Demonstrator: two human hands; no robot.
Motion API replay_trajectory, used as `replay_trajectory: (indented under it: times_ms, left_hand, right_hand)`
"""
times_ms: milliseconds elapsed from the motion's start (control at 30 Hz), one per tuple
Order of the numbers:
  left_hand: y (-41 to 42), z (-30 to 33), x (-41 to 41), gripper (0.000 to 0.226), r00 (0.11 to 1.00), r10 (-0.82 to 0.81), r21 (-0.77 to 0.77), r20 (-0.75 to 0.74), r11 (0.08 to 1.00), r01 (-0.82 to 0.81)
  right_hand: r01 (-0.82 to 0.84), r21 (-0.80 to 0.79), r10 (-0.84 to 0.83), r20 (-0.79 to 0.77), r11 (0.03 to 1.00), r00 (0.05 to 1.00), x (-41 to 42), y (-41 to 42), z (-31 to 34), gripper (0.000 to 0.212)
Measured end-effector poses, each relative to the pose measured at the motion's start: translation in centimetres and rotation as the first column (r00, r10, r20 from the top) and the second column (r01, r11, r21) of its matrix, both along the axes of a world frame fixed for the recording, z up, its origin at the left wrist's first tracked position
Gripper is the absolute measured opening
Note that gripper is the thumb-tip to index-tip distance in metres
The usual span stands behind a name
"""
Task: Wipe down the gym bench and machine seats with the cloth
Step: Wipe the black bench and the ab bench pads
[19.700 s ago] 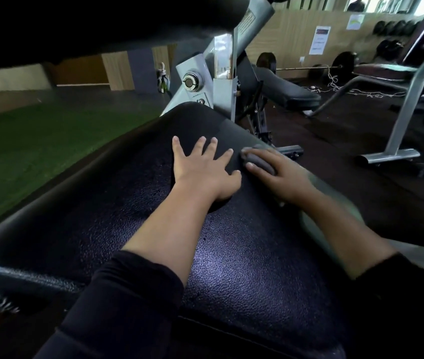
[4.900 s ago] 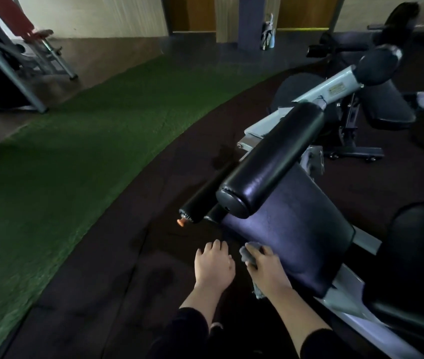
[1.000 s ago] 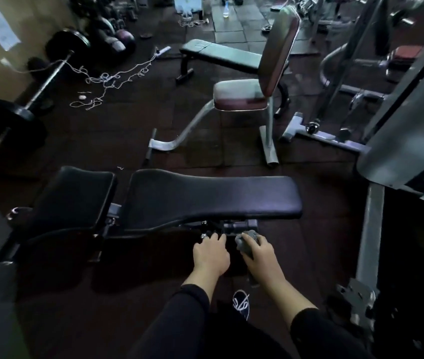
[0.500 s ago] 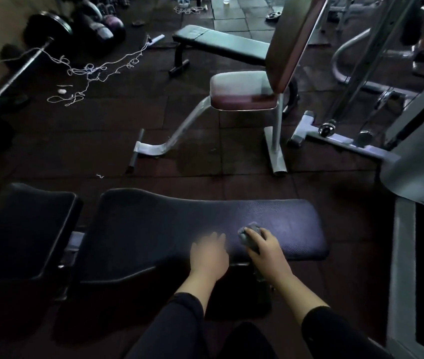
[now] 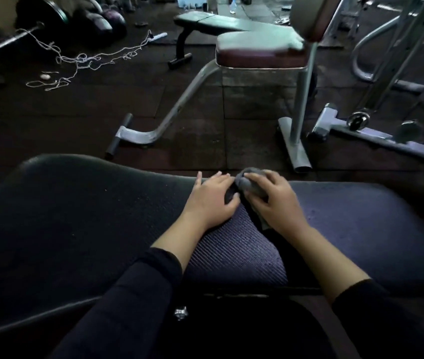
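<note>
Both hands moved onto bench pad (image 5: 76, 216): left hand (image 5: 212, 200) flat, fingers extended; right hand (image 5: 273, 200) clutching grey cloth (image 5: 248, 183).

No text, label, brand, number or sign can be read anywhere in this view.
</note>
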State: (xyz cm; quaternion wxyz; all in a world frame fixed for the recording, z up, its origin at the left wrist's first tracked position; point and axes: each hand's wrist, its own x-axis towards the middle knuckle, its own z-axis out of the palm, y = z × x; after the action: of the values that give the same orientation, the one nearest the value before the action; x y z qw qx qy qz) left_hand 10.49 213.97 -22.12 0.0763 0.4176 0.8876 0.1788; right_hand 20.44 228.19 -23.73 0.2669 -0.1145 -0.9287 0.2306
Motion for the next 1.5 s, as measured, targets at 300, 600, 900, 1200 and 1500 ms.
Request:
replay_trajectory:
  times_ms: [300, 600, 900, 1200, 1500]
  left_hand:
    - [0.8, -0.8, -0.4, 0.055, 0.998, 0.029, 0.027, -0.061, 0.999, -0.027]
    - [0.2, -0.1, 0.1, 0.057, 1.0, -0.003, 0.14, -0.02, 0.99, 0.005]
    - [-0.7, 0.6, 0.9, 0.033, 0.98, -0.166, 0.483, 0.105, 0.87, 0.096]
    - [-0.7, 2.2, 2.4, 0.009, 0.99, -0.114, 0.596, 0.084, 0.802, 0.042]
    - [-1.8, 3.8, 1.5, 0.023, 0.994, -0.072, 0.458, 0.078, 0.888, 0.028]
  right_hand:
    - [-0.029, 0.059, 0.031, -0.031, 0.998, 0.999, -0.6, 0.7, -0.2, 0.034]
    - [-0.03, -0.212, 0.019, -0.054, 0.977, 0.998, 0.5, 0.0, 1.9, 0.024]
    - [0.034, -0.688, -0.045, 0.002, 0.725, 0.999, 2.8, 0.0, 5.1, 0.033]
    - [-0.016, -0.322, 0.023, 0.02, 0.947, 1.0, 4.5, 0.0, 5.7, 0.016]
    - [0.145, -0.711, 0.076, 0.269, 0.688, 0.96, 5.9, 0.7, 7.4, 0.026]
